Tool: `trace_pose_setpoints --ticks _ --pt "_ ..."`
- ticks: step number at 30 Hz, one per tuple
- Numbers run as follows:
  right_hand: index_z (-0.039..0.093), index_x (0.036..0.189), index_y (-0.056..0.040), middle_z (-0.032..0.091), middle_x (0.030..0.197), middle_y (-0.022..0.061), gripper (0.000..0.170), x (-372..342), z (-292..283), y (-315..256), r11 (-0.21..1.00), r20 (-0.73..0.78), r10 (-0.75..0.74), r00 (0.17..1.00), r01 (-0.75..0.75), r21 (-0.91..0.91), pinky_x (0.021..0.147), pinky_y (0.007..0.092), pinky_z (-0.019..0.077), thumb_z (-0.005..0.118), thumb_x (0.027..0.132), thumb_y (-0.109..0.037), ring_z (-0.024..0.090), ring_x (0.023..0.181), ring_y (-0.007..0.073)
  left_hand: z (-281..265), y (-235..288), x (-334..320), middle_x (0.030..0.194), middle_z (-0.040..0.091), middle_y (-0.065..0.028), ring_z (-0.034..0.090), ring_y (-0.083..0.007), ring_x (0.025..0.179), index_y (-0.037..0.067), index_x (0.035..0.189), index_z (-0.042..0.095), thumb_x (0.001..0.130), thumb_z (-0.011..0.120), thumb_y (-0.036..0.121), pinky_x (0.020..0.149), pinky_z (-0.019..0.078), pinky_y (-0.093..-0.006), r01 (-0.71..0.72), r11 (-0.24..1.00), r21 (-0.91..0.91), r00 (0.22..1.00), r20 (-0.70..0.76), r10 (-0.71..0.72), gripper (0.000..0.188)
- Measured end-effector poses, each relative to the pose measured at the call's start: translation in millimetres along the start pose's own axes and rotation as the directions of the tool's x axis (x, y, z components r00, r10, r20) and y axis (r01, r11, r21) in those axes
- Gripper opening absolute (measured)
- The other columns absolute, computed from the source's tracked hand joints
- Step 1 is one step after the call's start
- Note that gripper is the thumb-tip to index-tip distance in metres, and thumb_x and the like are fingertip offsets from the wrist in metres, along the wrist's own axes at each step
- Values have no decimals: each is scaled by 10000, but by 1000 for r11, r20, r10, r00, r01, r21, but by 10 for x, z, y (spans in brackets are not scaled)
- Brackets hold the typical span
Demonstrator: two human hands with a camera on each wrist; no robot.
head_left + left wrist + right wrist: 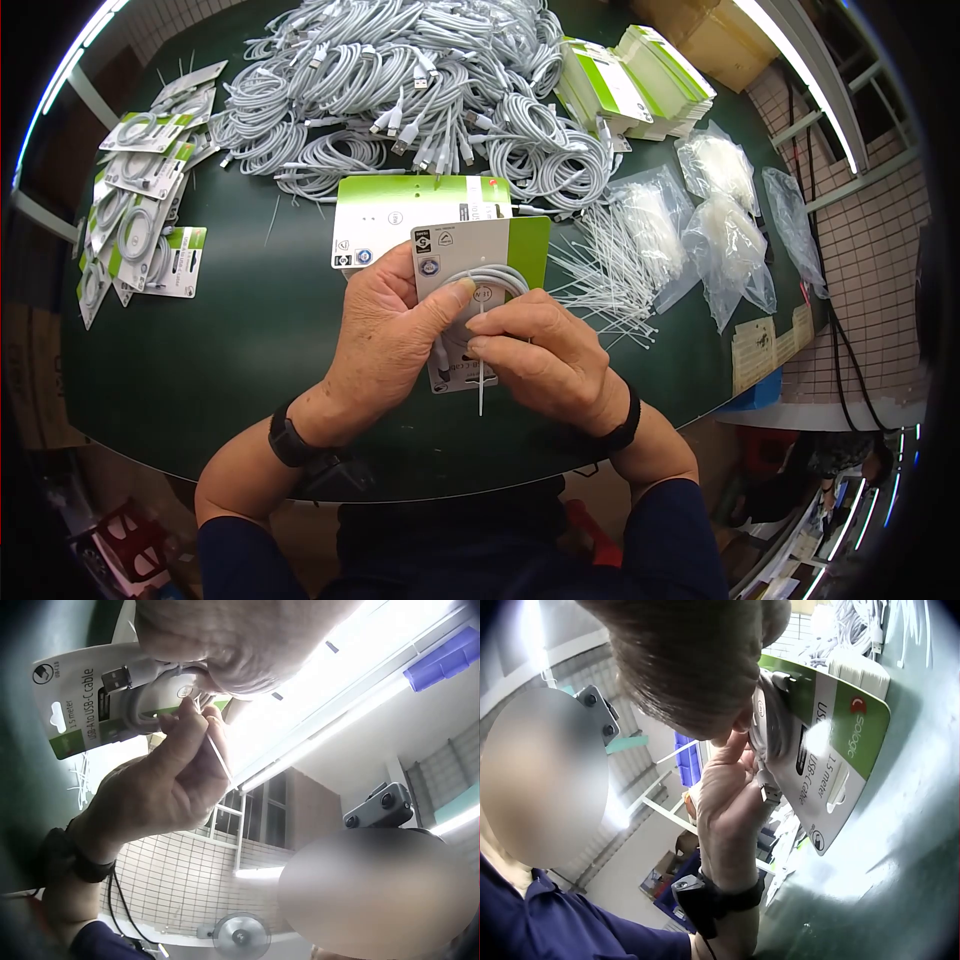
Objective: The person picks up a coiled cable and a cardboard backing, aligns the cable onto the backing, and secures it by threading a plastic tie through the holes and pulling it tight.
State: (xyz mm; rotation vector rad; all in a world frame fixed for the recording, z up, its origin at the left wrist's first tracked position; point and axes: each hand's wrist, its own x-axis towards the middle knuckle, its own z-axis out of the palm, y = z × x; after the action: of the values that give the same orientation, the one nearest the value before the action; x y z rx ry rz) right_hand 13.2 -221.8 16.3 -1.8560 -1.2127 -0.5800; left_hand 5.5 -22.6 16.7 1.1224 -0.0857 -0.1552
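My left hand (372, 325) grips a white-and-green cardboard package card (460, 240), its thumb pressing a coiled grey-white USB cable (505, 273) against the card's face. Between thumb and fingers, my right hand (550, 355) pinches a thin white cable tie (481, 398), whose tail points down past the card's slot. In the left wrist view the cable's USB-A plug (118, 679) lies over the card beside the printed text. The right wrist view shows the card's green band (866, 720) and the coil (772, 724) close under the fingers. Part of the coil is hidden by both hands.
A stack of cards (365, 215) lies just behind the hands. Coiled cables (400, 80) are heaped at the back. Loose cable ties (605, 275) and plastic bags (730, 240) of ties are at right, card stacks (600, 85) behind them. Carded cables (140, 220) pile up at left.
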Motion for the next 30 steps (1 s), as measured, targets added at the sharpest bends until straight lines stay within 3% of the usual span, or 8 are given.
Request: trace_pose_setpoints --ticks 5,8,12,17,20,30 --pt "705 1049 -12 744 1020 157 264 63 13 -66 997 -96 70 993 -67 30 700 336 590 808 834 101 722 809 247 24 -8 -25 1165 758 -102 707 -121 1032 -48 1304 642 1018 648 16 922 581 -285 -18 1000 4 1000 25 18 293" --pt "691 1031 -6 760 937 147 217 76 15 -70 958 -230 246 942 -200 206 706 325 579 800 868 88 730 804 234 55 -22 -29 1169 757 -101 706 -123 1037 -52 1314 638 1018 647 10 927 581 -286 -42 999 22 998 43 41 302" --pt "684 1017 8 769 919 133 198 81 -1 -20 963 -257 252 933 -216 160 704 315 567 804 875 76 736 824 236 64 -21 -43 1179 755 -104 705 -127 1042 -55 1324 634 1018 645 6 929 582 -289 -56 997 61 997 58 52 312" --pt "695 1045 14 768 940 136 208 134 -103 30 975 -184 219 958 -221 11 702 324 564 795 876 84 729 823 244 60 -27 -35 1196 748 -107 703 -129 1047 -53 1317 638 1019 648 16 925 584 -291 -41 994 101 997 71 34 306" --pt "709 1093 16 765 960 136 240 165 -116 110 974 -166 70 984 -104 -203 694 319 557 784 877 88 718 822 249 60 -48 -36 1199 744 -105 699 -127 1048 -50 1311 639 1020 651 24 922 583 -291 -53 993 110 997 70 46 301" --pt "761 1120 -77 715 1054 96 390 82 -229 68 973 -4 41 999 -41 -227 691 325 567 829 766 72 700 861 239 83 -41 -40 1185 734 -96 685 -115 1045 -40 1329 612 1025 649 38 923 571 -285 -48 994 103 994 101 37 317"
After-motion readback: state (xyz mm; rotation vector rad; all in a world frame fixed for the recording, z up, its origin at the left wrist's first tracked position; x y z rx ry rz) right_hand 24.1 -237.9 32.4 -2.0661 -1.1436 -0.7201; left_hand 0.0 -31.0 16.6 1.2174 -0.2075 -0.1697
